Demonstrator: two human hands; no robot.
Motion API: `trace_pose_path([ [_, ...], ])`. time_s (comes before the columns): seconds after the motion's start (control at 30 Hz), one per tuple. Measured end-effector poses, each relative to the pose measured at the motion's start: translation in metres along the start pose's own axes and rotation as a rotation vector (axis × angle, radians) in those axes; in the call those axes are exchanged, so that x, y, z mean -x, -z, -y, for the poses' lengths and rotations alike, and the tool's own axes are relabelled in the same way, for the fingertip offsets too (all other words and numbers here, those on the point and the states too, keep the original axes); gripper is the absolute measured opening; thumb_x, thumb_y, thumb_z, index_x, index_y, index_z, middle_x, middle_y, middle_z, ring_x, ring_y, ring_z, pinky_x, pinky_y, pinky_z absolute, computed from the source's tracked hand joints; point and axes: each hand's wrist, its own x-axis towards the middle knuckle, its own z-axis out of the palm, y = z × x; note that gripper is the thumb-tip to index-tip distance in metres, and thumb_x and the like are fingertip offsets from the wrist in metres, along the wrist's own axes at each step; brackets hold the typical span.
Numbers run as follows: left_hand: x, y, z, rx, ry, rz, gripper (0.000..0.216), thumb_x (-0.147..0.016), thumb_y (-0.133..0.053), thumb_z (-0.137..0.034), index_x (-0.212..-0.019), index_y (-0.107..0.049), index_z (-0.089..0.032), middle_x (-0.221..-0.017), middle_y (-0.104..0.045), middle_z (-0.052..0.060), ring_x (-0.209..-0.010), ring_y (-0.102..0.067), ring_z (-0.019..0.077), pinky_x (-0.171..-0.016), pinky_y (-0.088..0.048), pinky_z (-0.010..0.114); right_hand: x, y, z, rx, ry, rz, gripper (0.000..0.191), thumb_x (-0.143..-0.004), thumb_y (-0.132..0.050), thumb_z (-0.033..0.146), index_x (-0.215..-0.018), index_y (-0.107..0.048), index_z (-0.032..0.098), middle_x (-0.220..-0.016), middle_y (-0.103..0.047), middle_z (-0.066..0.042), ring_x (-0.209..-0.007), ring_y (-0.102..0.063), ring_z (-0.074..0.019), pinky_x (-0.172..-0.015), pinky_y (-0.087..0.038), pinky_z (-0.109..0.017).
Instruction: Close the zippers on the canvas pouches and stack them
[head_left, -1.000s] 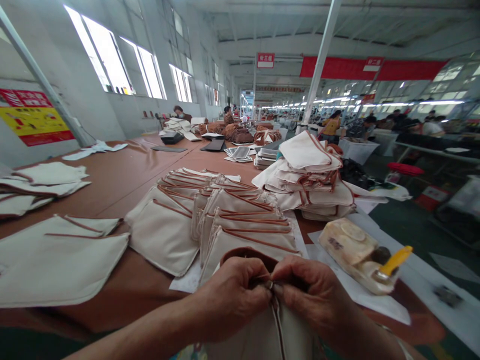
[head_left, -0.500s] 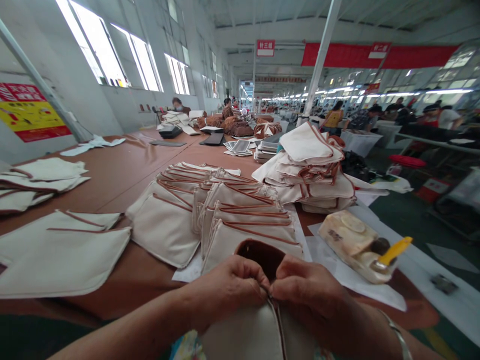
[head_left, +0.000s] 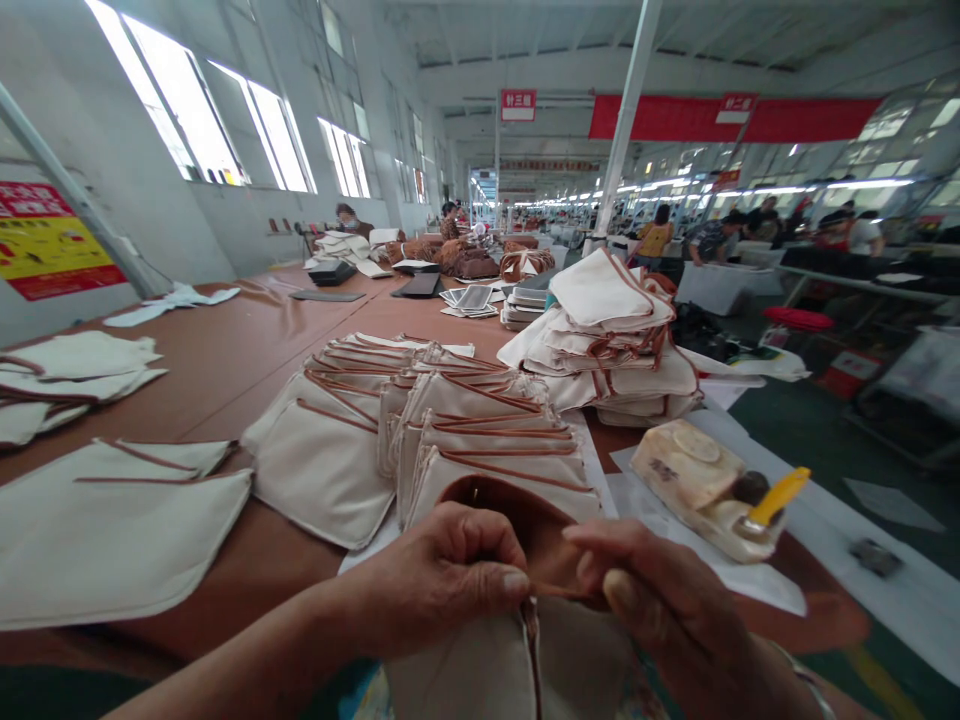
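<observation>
Left hand (head_left: 457, 575): pinches pouch (head_left: 465, 665) beside seam (head_left: 535, 655), presumably steadying it.
Right hand (head_left: 667, 595): thumb, forefinger parted; contact unclear.

Your view's bottom edge crops the cream bag (head_left: 465, 665). Your right hand (head_left: 675, 590) hides part of its brown lining (head_left: 546, 540). The far banner (head_left: 550, 166) is too small to read.

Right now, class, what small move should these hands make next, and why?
Perhaps pinch the brown rim beside the seam with the right hand, since its thumb and forefinger stand apart while the left hand pinches the cream pouch there.
</observation>
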Motion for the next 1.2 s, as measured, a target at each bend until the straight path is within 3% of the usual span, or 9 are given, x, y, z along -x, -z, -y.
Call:
trace_pose_path([
  [0.1, 0.006, 0.004, -0.012, -0.189, -0.048, 0.018, 0.039, -0.090, -0.063, -0.049, -0.085, -0.060, -0.011, -0.074, -0.055, 0.001, -0.065, -0.041, 0.0104, -0.058, -0.031, 0.020, -0.012, 0.009, 0.011, -0.123, -0.152, 0.130, 0.032, -0.104, -0.038, 0.037, -0.106, -0.065, 0.022, -0.086, -0.064, -0.004, -0.079, -0.060, -0.0174, -0.069, -0.047, -0.027],
  [0.2, 0.009, 0.005, -0.021, -0.299, -0.092, 0.015, 0.036, -0.093, -0.058, -0.047, -0.085, -0.059, -0.012, -0.073, -0.049, -0.001, -0.065, -0.038, 0.0103, -0.056, -0.029, 0.021, -0.027, 0.020, 0.024, -0.137, -0.124, 0.347, 0.031, -0.101, -0.047, 0.041, -0.100, -0.069, 0.018, -0.093, -0.065, -0.004, -0.083, -0.059, -0.0162, -0.072, -0.045, -0.025],
  [0.27, 0.010, 0.004, -0.024, -0.349, -0.105, 0.020, 0.035, -0.094, -0.056, -0.046, -0.085, -0.058, -0.012, -0.073, -0.048, -0.002, -0.065, -0.037, 0.0100, -0.055, -0.028, 0.020, -0.033, 0.023, 0.029, -0.111, -0.104, 0.396, 0.034, -0.102, -0.045, 0.041, -0.099, -0.069, 0.017, -0.091, -0.063, -0.004, -0.081, -0.057, -0.0152, -0.072, -0.043, -0.025],
  [0.4, 0.013, 0.000, -0.031, -0.467, -0.134, 0.024, 0.033, -0.095, -0.055, -0.044, -0.085, -0.058, -0.013, -0.072, -0.047, -0.003, -0.064, -0.037, 0.0095, -0.054, -0.029, 0.019, -0.039, 0.021, 0.032, -0.118, -0.128, 0.426, 0.049, -0.105, -0.031, 0.046, -0.087, -0.065, 0.015, -0.075, -0.052, 0.000, -0.066, -0.044, -0.0118, -0.059, -0.035, -0.024],
  [0.63, 0.013, -0.003, -0.028, -0.529, -0.147, 0.005, 0.035, -0.095, -0.054, -0.047, -0.081, -0.058, -0.014, -0.073, -0.051, -0.001, -0.067, -0.044, 0.0117, -0.059, -0.035, 0.020, -0.044, 0.010, 0.026, -0.071, 0.028, 0.491, 0.040, -0.099, -0.048, 0.039, -0.066, -0.048, 0.017, -0.065, -0.042, 0.005, -0.058, -0.036, -0.0082, -0.051, -0.027, -0.022],
  [0.83, 0.007, 0.000, -0.020, -0.442, -0.153, 0.019, 0.040, -0.094, -0.053, -0.051, -0.079, -0.055, -0.014, -0.074, -0.050, 0.000, -0.068, -0.042, 0.0117, -0.058, -0.032, 0.021, -0.043, 0.011, 0.019, -0.206, -0.135, 0.488, 0.042, -0.098, -0.047, 0.051, -0.077, -0.055, 0.016, -0.068, -0.043, 0.004, -0.061, -0.036, -0.0090, -0.050, -0.028, -0.020],
  [0.97, 0.006, 0.001, -0.020, -0.466, -0.141, -0.003, 0.040, -0.093, -0.057, -0.051, -0.075, -0.053, -0.015, -0.072, -0.045, -0.002, -0.067, -0.038, 0.0111, -0.057, -0.030, 0.021, -0.050, 0.013, 0.024, -0.208, -0.060, 0.545, 0.039, -0.098, -0.049, 0.046, -0.073, -0.051, 0.016, -0.068, -0.043, 0.004, -0.061, -0.036, -0.0086, -0.051, -0.029, -0.019],
  [1.03, 0.004, 0.005, -0.015, -0.357, -0.089, 0.033, 0.042, -0.089, -0.062, -0.053, -0.076, -0.051, -0.015, -0.071, -0.044, -0.002, -0.066, -0.036, 0.0111, -0.057, -0.027, 0.022, -0.053, 0.011, 0.023, -0.198, -0.029, 0.561, 0.041, -0.097, -0.052, 0.045, -0.068, -0.048, 0.016, -0.066, -0.041, 0.005, -0.060, -0.035, -0.0082, -0.051, -0.028, -0.019],
  [1.2, 0.000, 0.014, -0.006, -0.142, 0.021, 0.069, 0.052, -0.082, -0.064, -0.065, -0.079, -0.051, -0.014, -0.070, -0.041, -0.002, -0.063, -0.029, 0.0102, -0.055, -0.021, 0.023, -0.057, 0.006, 0.012, -0.415, -0.228, 0.516, 0.047, -0.090, -0.058, 0.058, -0.073, -0.055, 0.015, -0.061, -0.039, 0.006, -0.053, -0.030, -0.0063, -0.044, -0.022, -0.019],
])
